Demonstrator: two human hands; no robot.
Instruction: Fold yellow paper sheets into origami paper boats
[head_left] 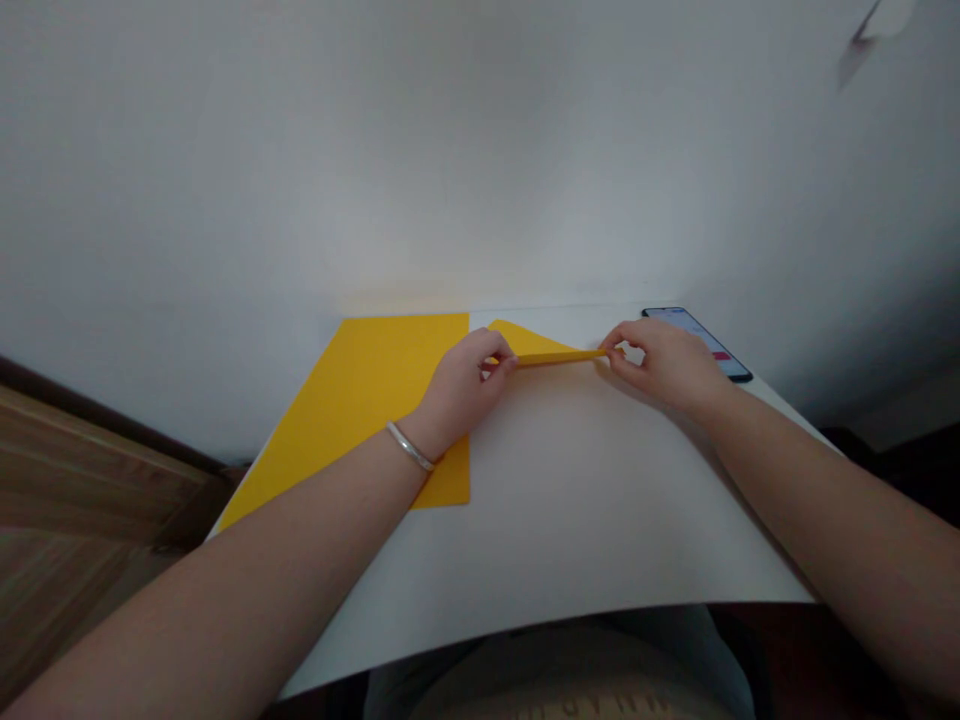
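Note:
A folded piece of yellow paper [536, 344] is held just above the white table [585, 500] between both hands. My left hand [465, 385] pinches its left end, with a silver bracelet on the wrist. The paper's right tip is pinched by my right hand [660, 362]. A large flat yellow sheet [367, 400] lies on the table's left part, partly under my left wrist.
A phone [701, 340] with a lit screen lies at the table's far right corner, just behind my right hand. A white wall rises directly behind the table. Wooden furniture [67, 480] stands to the left.

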